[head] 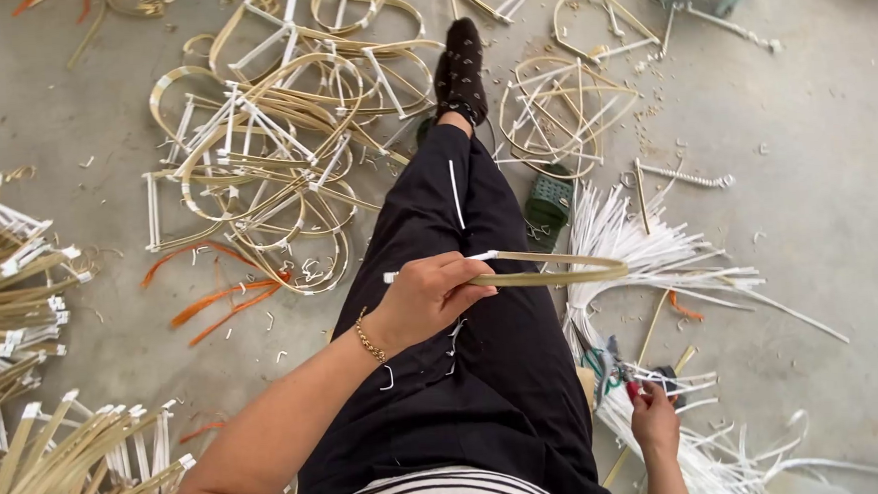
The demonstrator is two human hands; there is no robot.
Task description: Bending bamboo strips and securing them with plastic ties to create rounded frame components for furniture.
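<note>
My left hand (427, 296) grips a bent bamboo strip loop (560, 268) with white binding at its ends, held over my black-trousered lap. My right hand (654, 416) is low at the right, closed on a small pair of cutters (613, 363) with red handles, beside a heap of white plastic strips (650, 251) on the floor. My outstretched leg ends in a dark dotted sock (461, 67).
A big pile of finished bamboo loop frames (273, 145) lies on the concrete floor ahead at left. More frames (562, 100) lie at right of the foot. Bundles of bamboo strips (21, 299) line the left edge. A green sandal (549, 203), orange strips (216, 299).
</note>
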